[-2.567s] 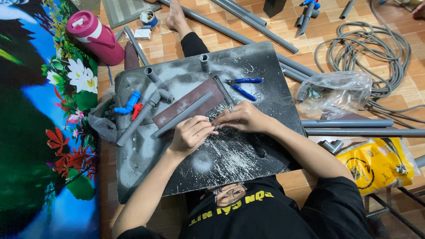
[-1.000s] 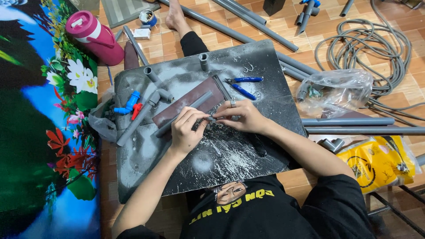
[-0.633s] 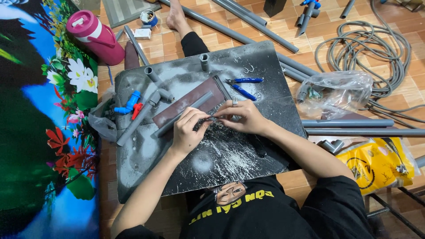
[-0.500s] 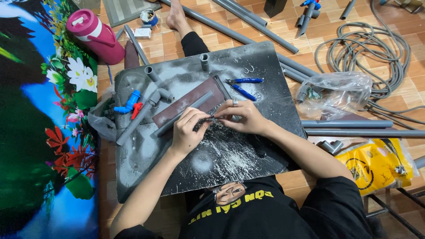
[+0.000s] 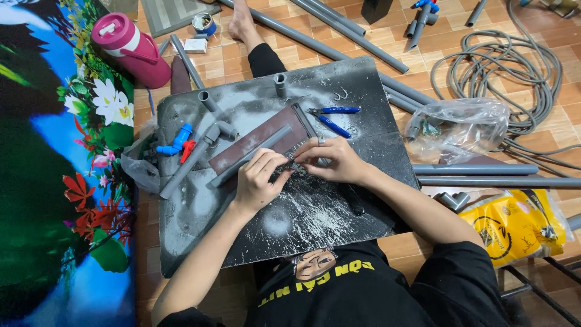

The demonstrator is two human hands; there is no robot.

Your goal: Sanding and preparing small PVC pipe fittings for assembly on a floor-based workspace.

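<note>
1. Head view, the hands: I see the left hand (image 5: 259,181) and the right hand (image 5: 331,160) meeting near the middle of the dark scratched metal sheet (image 5: 315,224) that lies across the person's lap. The fingers of both hands are curled narrow and pinch something small between them; it is too small and too hidden for me to tell what it is.

2. Head view, the thing under the fingers: the hands work at the near right end of a grey pipe (image 5: 248,158), which lies slanted on a brown flat bar (image 5: 257,142). I judge that the pipe is light, stiff and a little slippery, so the best hold is around its body near the end. The bar looks heavy and rigid, and will stay in place by itself.

3. Head view, around: blue-handled pliers (image 5: 333,116) lie just beyond the right hand. A blue valve (image 5: 175,144) and a pipe elbow (image 5: 221,129) sit to the left. A pink bottle (image 5: 130,48) stands far left, and a clear plastic bag (image 5: 460,127) is to the right on the wooden floor (image 5: 423,66).
</note>
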